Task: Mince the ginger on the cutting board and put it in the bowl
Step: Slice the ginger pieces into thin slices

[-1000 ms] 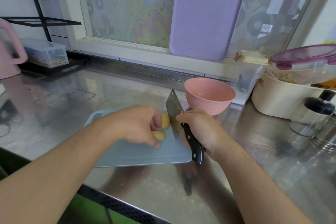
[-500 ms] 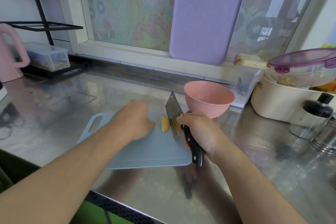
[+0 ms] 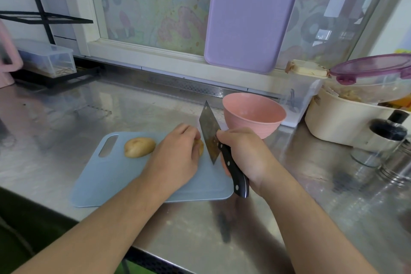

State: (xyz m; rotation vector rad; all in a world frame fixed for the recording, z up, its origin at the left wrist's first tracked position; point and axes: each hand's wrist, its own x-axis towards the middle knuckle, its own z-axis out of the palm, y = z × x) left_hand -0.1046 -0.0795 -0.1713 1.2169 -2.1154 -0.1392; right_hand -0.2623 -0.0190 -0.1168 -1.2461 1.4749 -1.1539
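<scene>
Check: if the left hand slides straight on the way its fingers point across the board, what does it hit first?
The left hand points right, and its fingers already hold a ginger piece. Just beyond is the cleaver blade gripped by the right hand. Probably the blade comes first, though its height above the cutting board is unclear.

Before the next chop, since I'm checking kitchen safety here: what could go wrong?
The left hand holds a small ginger piece right against the steel cleaver blade gripped by the right hand, so a fingertip cut seems the main risk. The loose rounded ginger chunk could roll on the pale blue plastic cutting board.
</scene>
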